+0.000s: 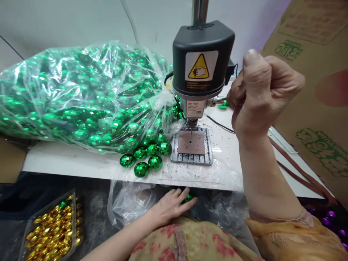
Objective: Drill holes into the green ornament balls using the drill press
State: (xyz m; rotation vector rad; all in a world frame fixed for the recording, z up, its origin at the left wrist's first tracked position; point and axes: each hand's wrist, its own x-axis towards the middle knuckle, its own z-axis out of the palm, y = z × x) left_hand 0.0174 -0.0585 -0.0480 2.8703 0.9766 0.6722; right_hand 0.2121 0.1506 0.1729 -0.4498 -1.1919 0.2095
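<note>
A small bench drill press (203, 58) with a black motor cover and a warning label stands on the white table. My right hand (261, 90) is raised at its right side, closed around the end of the feed lever (217, 101). Under the chuck, a brown pad (187, 143) with a small hole lies on the slotted metal base (208, 156), strewn with dark shavings. My left hand (175, 204) is low at the table's front edge, palm down with fingers apart. A shiny green faceted ball (188, 198) shows partly between its thumb and forefinger; whether they touch it I cannot tell.
A large clear bag of green balls (81, 98) fills the table's left side, with several loose green balls (141, 169) before it. A tub of gold balls (51, 228) sits lower left. Cardboard boxes (312, 90) stand right. Clear plastic (130, 203) hangs off the front edge.
</note>
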